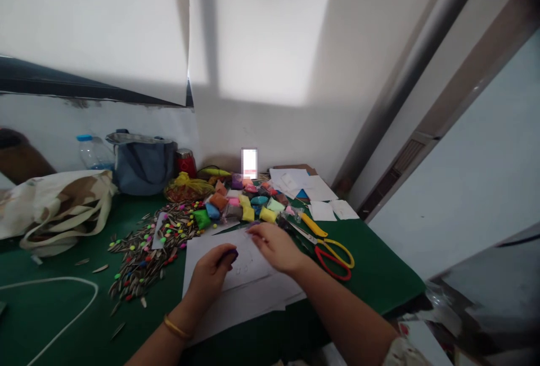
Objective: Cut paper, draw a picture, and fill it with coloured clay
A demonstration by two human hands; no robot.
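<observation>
Pinched between the thumb and fingers of my left hand (pixel 206 277) is a small dark purple lump (pixel 230 254), which looks like modelling clay. Below it lies white paper (pixel 230 304) bearing faint pencil lines. My right hand (pixel 276 247) hovers over the paper's far edge, its fingertips closed together beside a bit of clear wrapping and something purple. Whether those fingers grip the wrapping is hard to make out. Just beyond them sit several small bags of coloured clay, including a yellow one (pixel 268 215) and a green one (pixel 202 218).
Scissors (pixel 333 256) with red and yellow handles and a yellow cutter (pixel 313 224) lie right of my right hand. Sunflower seeds (pixel 139 265) mixed with coloured beads spread on the left. A blue bag (pixel 145 163), a bottle (pixel 95 155) and a phone (pixel 250 163) stand behind.
</observation>
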